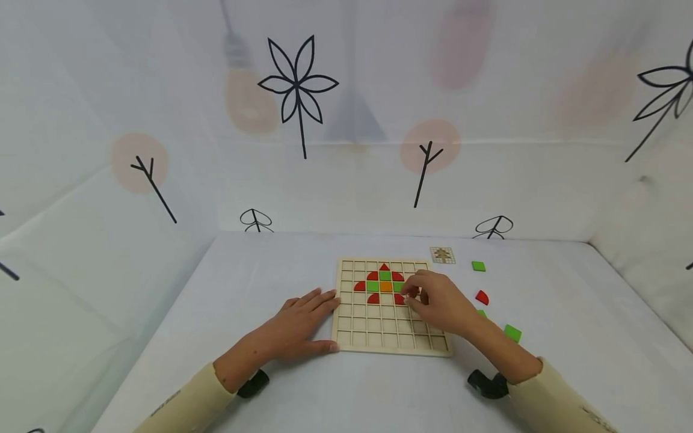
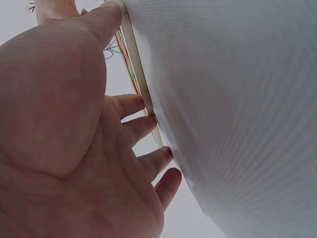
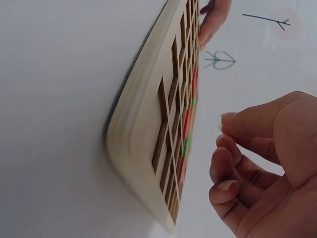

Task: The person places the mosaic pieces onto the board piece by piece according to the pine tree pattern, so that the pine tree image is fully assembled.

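Note:
A wooden grid board [image 1: 368, 337] lies flat, with red, green and orange tiles set in its upper half. A red triangle [image 1: 384, 267] tops them, above green squares [image 1: 372, 287], an orange square [image 1: 385, 287] and red quarter-round tiles [image 1: 373, 299]. Along the board's left edge rests my left hand [image 1: 298, 325], fingers straight and thumb at the near corner; the left wrist view shows its fingertips touching the board's side. Over the right part of the tiles hovers my right hand [image 1: 441, 300], fingers curled, thumb close to them. In the right wrist view, no tile shows between its fingertips [image 3: 229, 117].
Behind the board's right corner lies a small pattern card [image 1: 443, 255] with a tree shape. Loose tiles lie to the right: a green square [image 1: 479, 266], a red quarter-round tile [image 1: 482, 297] and another green square [image 1: 512, 334]. A printed cloth wall [image 1: 352, 192] stands behind the white table.

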Demonstrator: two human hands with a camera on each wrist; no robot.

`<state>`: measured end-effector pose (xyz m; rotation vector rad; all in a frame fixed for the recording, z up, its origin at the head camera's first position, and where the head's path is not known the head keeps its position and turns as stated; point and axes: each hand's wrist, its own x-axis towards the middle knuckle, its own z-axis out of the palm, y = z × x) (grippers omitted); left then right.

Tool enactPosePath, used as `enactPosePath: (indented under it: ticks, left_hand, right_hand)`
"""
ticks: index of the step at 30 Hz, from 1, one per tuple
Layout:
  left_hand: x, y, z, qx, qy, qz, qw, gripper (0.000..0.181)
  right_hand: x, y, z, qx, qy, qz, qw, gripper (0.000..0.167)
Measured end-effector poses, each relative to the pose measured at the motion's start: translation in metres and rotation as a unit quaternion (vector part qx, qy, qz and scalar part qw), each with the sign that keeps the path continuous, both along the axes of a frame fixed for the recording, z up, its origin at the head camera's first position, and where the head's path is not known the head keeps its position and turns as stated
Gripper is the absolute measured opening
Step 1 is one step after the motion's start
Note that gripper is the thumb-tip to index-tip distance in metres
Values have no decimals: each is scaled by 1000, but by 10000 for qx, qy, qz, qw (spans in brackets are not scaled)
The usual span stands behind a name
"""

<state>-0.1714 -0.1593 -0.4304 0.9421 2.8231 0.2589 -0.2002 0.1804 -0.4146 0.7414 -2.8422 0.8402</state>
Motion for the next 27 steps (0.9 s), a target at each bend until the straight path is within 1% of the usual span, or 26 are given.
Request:
enactPosePath:
  ticks: [5, 11, 17, 22, 27]
  left_hand:
    - [0, 0, -1, 35, 16, -14, 10000, 91]
    - [0, 0, 0, -28, 39, -18, 10000, 91]
    - [0, 0, 0, -67, 15, 8, 10000, 91]
    - [0, 0, 0, -48, 21, -1, 10000, 91]
    - [0, 0, 0, -29, 27, -26, 10000, 91]
  right_hand:
    - [11, 23, 4, -49, 99, -117, 9999, 15]
    - [26, 51, 8, 102, 202, -464, 9987, 17]
    - [38, 76, 10, 222, 144, -790, 9965, 17]
    - [45, 93, 8, 322, -19, -970, 9948, 15]
    - [50, 104, 5, 447, -408, -1194, 9910, 16]
